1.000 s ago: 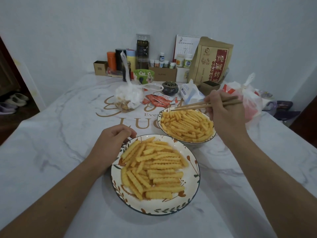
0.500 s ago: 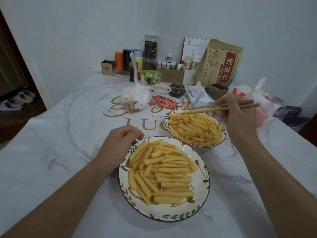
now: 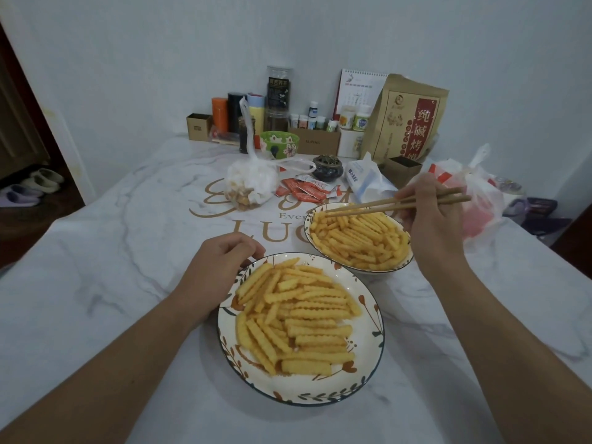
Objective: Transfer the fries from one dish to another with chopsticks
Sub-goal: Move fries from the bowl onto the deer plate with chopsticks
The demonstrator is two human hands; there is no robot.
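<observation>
Two dishes of crinkle-cut fries stand on the marble table. The near plate has a leaf pattern and a wide pile of fries. The far bowl behind it to the right is full of fries too. My right hand grips a pair of wooden chopsticks; their tips hover at the bowl's far left rim with no fry between them. My left hand rests loosely curled against the near plate's left rim.
A knotted plastic bag of snacks and red sauce packets lie beyond the dishes. A white and red plastic bag sits right of the bowl. Jars, boxes, a green bowl and a brown paper bag line the wall.
The right hand with the chopsticks has stayed over the far bowl, tips dipping slightly toward its left rim. The view has shifted a little. The left hand stays at the plate.
</observation>
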